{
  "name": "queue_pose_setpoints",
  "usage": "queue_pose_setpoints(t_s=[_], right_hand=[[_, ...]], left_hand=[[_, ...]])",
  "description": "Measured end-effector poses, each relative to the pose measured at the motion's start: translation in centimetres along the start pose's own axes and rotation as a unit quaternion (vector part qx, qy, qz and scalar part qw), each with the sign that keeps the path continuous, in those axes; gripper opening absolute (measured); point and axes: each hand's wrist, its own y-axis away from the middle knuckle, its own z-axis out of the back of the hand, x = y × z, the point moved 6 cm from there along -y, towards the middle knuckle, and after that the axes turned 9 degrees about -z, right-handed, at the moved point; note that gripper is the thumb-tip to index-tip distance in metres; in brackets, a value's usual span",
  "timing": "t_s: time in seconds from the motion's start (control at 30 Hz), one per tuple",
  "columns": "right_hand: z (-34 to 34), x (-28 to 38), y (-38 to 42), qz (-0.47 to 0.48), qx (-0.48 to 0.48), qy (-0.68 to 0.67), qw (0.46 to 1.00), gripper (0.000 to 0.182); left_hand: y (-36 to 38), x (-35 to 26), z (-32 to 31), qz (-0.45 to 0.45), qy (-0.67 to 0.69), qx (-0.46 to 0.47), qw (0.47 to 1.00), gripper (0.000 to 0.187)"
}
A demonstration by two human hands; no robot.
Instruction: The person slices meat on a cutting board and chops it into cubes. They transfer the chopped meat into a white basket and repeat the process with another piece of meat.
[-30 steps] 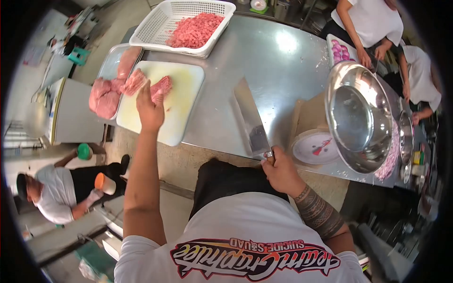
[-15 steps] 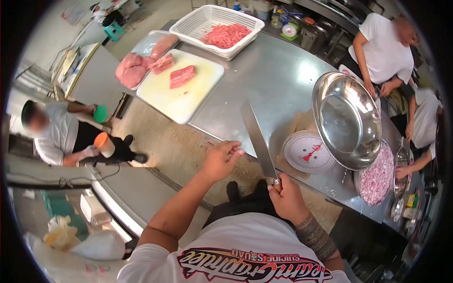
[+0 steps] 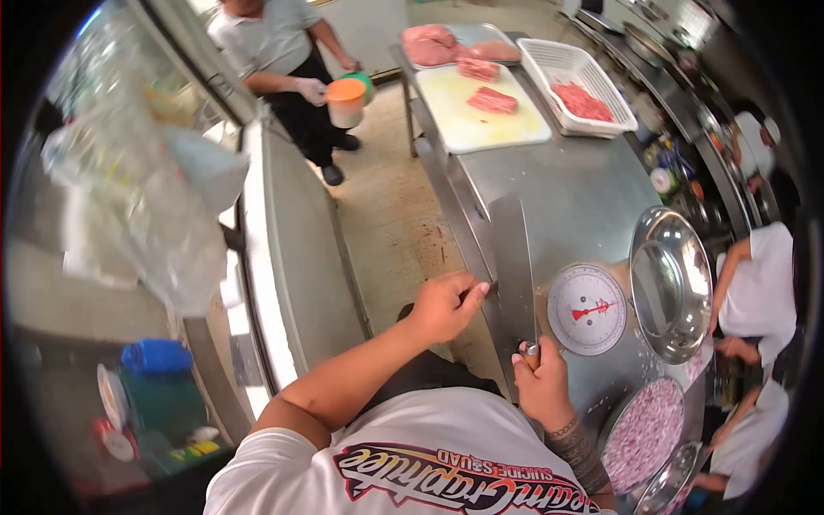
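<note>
My right hand grips the wooden handle of a large kitchen knife, its broad blade pointing away from me over the steel table's edge. My left hand is empty beside the blade, thumb apart from the loosely bent fingers. Right of the knife, a dial scale shows a red pointer. A shiny steel bowl stands tilted just beyond it. Farther up the table, a white cutting board carries two pieces of raw meat.
Behind the board, a tray holds larger meat pieces. A white plastic basket contains diced meat. Chopped purple-white onion fills a bowl at lower right. A person carries an orange-lidded container at left; other people work at right.
My view has turned left, so the table and its contents appear rotated. My left hand's thumb now sticks out near the blade. The knife stays in my right hand.
</note>
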Motion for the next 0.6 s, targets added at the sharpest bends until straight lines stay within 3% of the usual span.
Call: queue_pose_setpoints(t_s=[0.17,0.33,0.6], right_hand=[[-1.6,-2.7,1.3,0.062,0.071,0.007,0.996,0.024],[-2.5,-1.0,4.2,0.144,0.120,0.066,0.980,0.026],[-4.8,-1.0,6.4,0.150,0.174,0.083,0.970,0.029]], left_hand=[[7.9,-2.4,1.9,0.056,-0.042,-0.080,0.994,0.028],[13.1,-3.4,3.5,0.099,-0.023,-0.142,0.985,0.029],[16.9,-4.0,1.8,0.141,-0.009,-0.113,0.983,0.029]])
